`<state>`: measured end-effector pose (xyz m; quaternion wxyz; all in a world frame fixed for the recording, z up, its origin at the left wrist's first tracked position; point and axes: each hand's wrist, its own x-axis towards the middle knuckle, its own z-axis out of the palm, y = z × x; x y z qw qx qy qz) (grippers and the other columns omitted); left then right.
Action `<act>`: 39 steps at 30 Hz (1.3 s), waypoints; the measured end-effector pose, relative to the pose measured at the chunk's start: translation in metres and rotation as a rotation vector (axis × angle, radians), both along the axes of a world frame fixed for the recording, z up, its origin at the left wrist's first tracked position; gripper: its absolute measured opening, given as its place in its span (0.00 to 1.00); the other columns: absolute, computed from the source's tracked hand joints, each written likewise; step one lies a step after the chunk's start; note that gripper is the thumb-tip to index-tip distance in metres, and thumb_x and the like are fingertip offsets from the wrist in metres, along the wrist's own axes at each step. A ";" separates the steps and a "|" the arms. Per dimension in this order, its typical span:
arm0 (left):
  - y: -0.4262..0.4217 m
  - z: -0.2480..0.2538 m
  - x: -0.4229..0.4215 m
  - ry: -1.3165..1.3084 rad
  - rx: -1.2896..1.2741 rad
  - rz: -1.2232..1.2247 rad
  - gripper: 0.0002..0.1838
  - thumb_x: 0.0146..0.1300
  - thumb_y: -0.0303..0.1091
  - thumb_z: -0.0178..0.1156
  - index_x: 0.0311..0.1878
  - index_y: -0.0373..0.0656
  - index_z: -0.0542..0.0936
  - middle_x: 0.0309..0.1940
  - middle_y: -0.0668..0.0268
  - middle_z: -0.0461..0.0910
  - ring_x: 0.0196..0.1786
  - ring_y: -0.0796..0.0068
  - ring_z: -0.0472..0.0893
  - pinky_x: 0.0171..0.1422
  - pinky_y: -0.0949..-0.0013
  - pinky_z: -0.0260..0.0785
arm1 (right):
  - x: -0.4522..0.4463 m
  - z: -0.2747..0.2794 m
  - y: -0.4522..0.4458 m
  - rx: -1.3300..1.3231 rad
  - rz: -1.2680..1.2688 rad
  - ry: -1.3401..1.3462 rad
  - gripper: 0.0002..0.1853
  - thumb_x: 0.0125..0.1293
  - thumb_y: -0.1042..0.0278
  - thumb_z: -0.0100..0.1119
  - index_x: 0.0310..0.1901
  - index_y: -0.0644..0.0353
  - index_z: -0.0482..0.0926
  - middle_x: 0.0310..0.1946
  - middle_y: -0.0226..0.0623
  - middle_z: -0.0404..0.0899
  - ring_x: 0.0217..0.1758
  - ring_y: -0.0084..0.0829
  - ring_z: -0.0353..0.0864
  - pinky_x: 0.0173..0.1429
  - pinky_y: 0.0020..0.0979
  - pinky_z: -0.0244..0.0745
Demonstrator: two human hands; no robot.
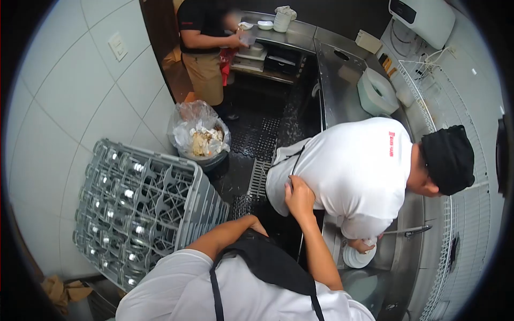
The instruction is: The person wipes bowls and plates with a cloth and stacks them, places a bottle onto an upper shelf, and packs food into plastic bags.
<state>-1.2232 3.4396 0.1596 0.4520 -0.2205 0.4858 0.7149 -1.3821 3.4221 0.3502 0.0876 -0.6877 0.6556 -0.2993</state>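
My right hand (299, 197) reaches forward to the lower back of a co-worker in a white shirt. Its fingers are closed around a black apron string (296, 167) that hangs down the co-worker's back. Close to my body, my left hand (258, 227) is bent in at the front of my black apron (267, 262); its fingers are mostly hidden. The co-worker (348, 166) leans over the sink, one hand (362, 246) on a stack of white plates (360, 259).
Stacked grey racks (201, 214) of drinking glasses stand at my left. Beyond them is a lined bin (201, 139) with food waste. A second person (201, 48) stands at the back counter. A pale green tub (377, 91) and wire shelf (466, 214) are at right.
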 end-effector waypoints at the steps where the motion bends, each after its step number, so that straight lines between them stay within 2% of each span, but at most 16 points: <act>1: -0.012 -0.001 0.000 0.006 -0.010 -0.008 0.42 0.70 0.67 0.52 0.73 0.42 0.72 0.72 0.64 0.71 0.72 0.61 0.70 0.77 0.56 0.59 | 0.000 0.004 -0.002 0.055 -0.033 -0.050 0.15 0.64 0.70 0.63 0.51 0.65 0.80 0.46 0.48 0.86 0.48 0.52 0.85 0.52 0.46 0.80; 3: -0.037 -0.006 -0.003 0.018 -0.031 -0.028 0.41 0.70 0.67 0.52 0.72 0.42 0.73 0.72 0.63 0.72 0.72 0.61 0.70 0.77 0.56 0.59 | -0.003 0.007 -0.005 0.167 -0.099 -0.144 0.21 0.66 0.69 0.63 0.59 0.66 0.77 0.48 0.50 0.86 0.50 0.51 0.86 0.56 0.44 0.79; 6: -0.075 -0.007 -0.013 0.031 -0.067 -0.063 0.41 0.70 0.67 0.52 0.72 0.41 0.73 0.72 0.63 0.72 0.72 0.61 0.70 0.77 0.56 0.60 | -0.013 0.001 -0.011 0.162 -0.099 -0.293 0.26 0.68 0.68 0.62 0.65 0.67 0.73 0.48 0.50 0.87 0.51 0.47 0.88 0.57 0.41 0.79; 10: -0.124 0.000 -0.037 0.048 -0.121 -0.110 0.41 0.70 0.67 0.51 0.71 0.41 0.74 0.71 0.62 0.73 0.71 0.61 0.71 0.76 0.56 0.60 | -0.033 -0.025 -0.020 0.403 0.078 -0.911 0.37 0.75 0.67 0.57 0.78 0.70 0.51 0.70 0.55 0.72 0.72 0.42 0.73 0.72 0.35 0.69; 13: -0.156 0.009 -0.058 0.058 -0.154 -0.158 0.41 0.71 0.67 0.51 0.71 0.40 0.74 0.70 0.62 0.74 0.71 0.61 0.71 0.76 0.56 0.60 | -0.042 -0.022 -0.033 0.552 0.197 -1.210 0.42 0.76 0.68 0.56 0.80 0.69 0.41 0.79 0.56 0.53 0.83 0.43 0.54 0.81 0.36 0.55; 16: -0.184 0.011 -0.076 0.058 -0.142 -0.210 0.41 0.71 0.67 0.50 0.70 0.40 0.74 0.70 0.61 0.74 0.71 0.61 0.72 0.76 0.56 0.61 | -0.032 -0.026 -0.052 0.576 0.155 -1.311 0.45 0.75 0.69 0.59 0.80 0.67 0.38 0.81 0.57 0.47 0.85 0.43 0.47 0.83 0.38 0.48; 18: -0.202 0.009 -0.082 0.060 -0.130 -0.245 0.41 0.71 0.68 0.50 0.70 0.40 0.75 0.69 0.61 0.74 0.70 0.60 0.72 0.76 0.56 0.61 | -0.021 -0.042 -0.069 0.511 0.129 -1.310 0.45 0.74 0.70 0.60 0.80 0.67 0.38 0.81 0.56 0.47 0.84 0.44 0.47 0.83 0.39 0.49; 22: -0.241 -0.008 -0.086 0.076 -0.094 -0.325 0.41 0.72 0.68 0.49 0.69 0.39 0.75 0.69 0.60 0.75 0.70 0.60 0.72 0.75 0.56 0.61 | -0.015 -0.033 -0.103 0.439 -0.006 -1.322 0.44 0.73 0.72 0.60 0.80 0.64 0.42 0.80 0.56 0.50 0.84 0.46 0.49 0.82 0.40 0.50; 29: -0.315 -0.034 -0.098 0.194 -0.010 -0.465 0.40 0.72 0.68 0.48 0.68 0.38 0.76 0.67 0.59 0.76 0.69 0.60 0.73 0.75 0.56 0.62 | -0.018 -0.019 -0.172 0.312 -0.415 -1.280 0.38 0.70 0.77 0.59 0.78 0.62 0.54 0.78 0.52 0.55 0.82 0.44 0.54 0.79 0.39 0.59; 32: -0.345 -0.032 -0.099 0.260 0.015 -0.503 0.40 0.73 0.68 0.48 0.68 0.38 0.77 0.67 0.58 0.77 0.69 0.60 0.73 0.75 0.56 0.62 | -0.022 -0.035 -0.200 0.273 -0.468 -1.274 0.37 0.70 0.76 0.60 0.77 0.63 0.55 0.77 0.51 0.57 0.82 0.43 0.56 0.78 0.40 0.61; 33: -0.354 -0.032 -0.097 0.281 0.020 -0.512 0.41 0.73 0.68 0.48 0.67 0.38 0.77 0.67 0.58 0.77 0.69 0.60 0.74 0.75 0.56 0.62 | -0.024 -0.037 -0.208 0.306 -0.499 -1.251 0.36 0.70 0.72 0.61 0.77 0.61 0.58 0.76 0.49 0.59 0.79 0.42 0.60 0.76 0.39 0.63; 36: -0.380 -0.031 -0.094 0.342 0.020 -0.527 0.41 0.73 0.68 0.47 0.67 0.37 0.77 0.66 0.57 0.78 0.68 0.59 0.74 0.74 0.55 0.63 | -0.029 -0.031 -0.236 0.421 -0.603 -1.224 0.35 0.71 0.68 0.62 0.76 0.60 0.60 0.75 0.47 0.61 0.77 0.39 0.64 0.72 0.36 0.65; 37: -0.388 -0.032 -0.092 0.363 0.013 -0.526 0.41 0.73 0.68 0.47 0.67 0.37 0.78 0.66 0.57 0.78 0.68 0.59 0.74 0.74 0.55 0.63 | -0.031 -0.045 -0.241 0.436 -0.614 -1.160 0.34 0.71 0.63 0.62 0.75 0.58 0.62 0.74 0.44 0.63 0.74 0.37 0.67 0.70 0.35 0.67; 39: -0.405 -0.035 -0.086 0.392 -0.006 -0.518 0.41 0.73 0.68 0.47 0.66 0.37 0.78 0.65 0.57 0.78 0.68 0.59 0.74 0.74 0.55 0.63 | -0.035 -0.067 -0.251 0.468 -0.639 -1.149 0.33 0.71 0.63 0.63 0.75 0.57 0.64 0.74 0.44 0.65 0.73 0.36 0.67 0.68 0.35 0.68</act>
